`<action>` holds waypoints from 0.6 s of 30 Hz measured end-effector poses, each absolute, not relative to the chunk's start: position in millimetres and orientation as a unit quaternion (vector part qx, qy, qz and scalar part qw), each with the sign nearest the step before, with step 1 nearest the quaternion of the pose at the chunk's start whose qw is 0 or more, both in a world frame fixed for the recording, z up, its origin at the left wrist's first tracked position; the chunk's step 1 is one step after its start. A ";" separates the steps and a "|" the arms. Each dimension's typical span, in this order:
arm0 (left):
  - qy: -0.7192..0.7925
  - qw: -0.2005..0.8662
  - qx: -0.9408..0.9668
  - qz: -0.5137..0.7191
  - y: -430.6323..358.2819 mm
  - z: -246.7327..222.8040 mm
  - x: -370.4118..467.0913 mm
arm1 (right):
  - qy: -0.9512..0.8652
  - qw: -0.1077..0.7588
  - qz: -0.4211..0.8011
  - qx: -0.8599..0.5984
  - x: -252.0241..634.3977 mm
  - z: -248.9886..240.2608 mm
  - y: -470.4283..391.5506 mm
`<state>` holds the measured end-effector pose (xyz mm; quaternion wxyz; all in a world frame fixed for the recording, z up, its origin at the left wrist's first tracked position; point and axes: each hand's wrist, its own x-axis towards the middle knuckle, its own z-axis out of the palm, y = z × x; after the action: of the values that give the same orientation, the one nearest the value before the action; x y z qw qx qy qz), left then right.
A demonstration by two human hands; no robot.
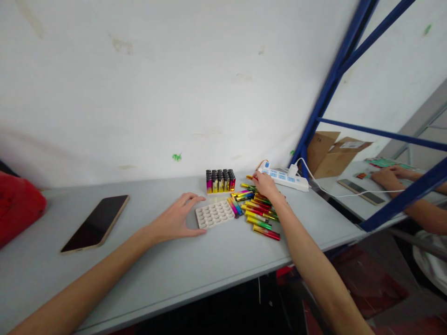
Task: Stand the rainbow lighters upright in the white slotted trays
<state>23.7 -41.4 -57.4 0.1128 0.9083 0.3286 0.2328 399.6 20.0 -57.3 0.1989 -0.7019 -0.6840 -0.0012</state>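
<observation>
My left hand (183, 216) is open, with thumb and fingers spread around the left end of a white tray (203, 219) with rows of small hollows. It holds nothing. Over the far side of a loose pile of shiny lighters (256, 216), my right hand (267, 187) has its fingers closed on a red and gold lighter (250, 177), whose end sticks out past the fingertips. The pile lies in mixed directions, in yellow, red, green and purple, and some lean on the tray's right edge. Behind the tray, a block of lighters (220, 182) stands upright in rows, black tops up.
A phone (96, 223) lies at left, near a red cloth item (21, 204). A white power strip (286, 179) with cables sits behind the pile. To the right are a blue metal frame (323, 97), a cardboard box (331, 156) and another person's hands (391, 174).
</observation>
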 end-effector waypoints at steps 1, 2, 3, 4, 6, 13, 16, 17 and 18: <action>0.337 0.112 0.905 0.235 -38.7 -59.1 22.2 | -0.679 0.230 -0.010 -0.697 395.5 -52.1 16.1; 0.342 0.113 0.902 0.236 -36.7 -60.6 21.7 | -0.679 0.267 -0.016 -0.684 390.8 -46.5 12.1; 0.347 0.117 0.900 0.238 -35.4 -61.9 21.9 | -0.688 0.305 -0.016 -0.658 385.4 -40.8 8.0; 0.351 0.122 0.897 0.239 -34.7 -63.0 22.7 | -0.695 0.347 -0.014 -0.629 379.5 -35.6 4.1; 0.364 0.133 0.890 0.242 -34.3 -64.7 24.8 | -0.698 0.431 0.007 -0.573 366.3 -27.7 -2.9; 0.393 0.136 0.869 0.267 -29.1 -72.4 23.4 | -0.639 0.565 0.293 -0.433 313.1 -26.5 -21.7; 0.409 0.120 0.864 0.269 -26.8 -75.9 20.7 | -0.625 0.531 0.447 -0.357 292.7 -27.8 -31.6; 0.413 0.118 0.863 0.268 -26.5 -76.6 20.1 | -0.619 0.521 0.483 -0.335 287.0 -28.4 -34.3; 0.414 0.120 0.862 0.266 -26.3 -77.2 19.7 | -0.611 0.517 0.508 -0.317 282.1 -29.4 -36.3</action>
<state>19.7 -26.3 -77.2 0.1200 0.8621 0.4141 0.2662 282.1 -36.3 -29.4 0.5173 -0.3173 -0.6113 0.5080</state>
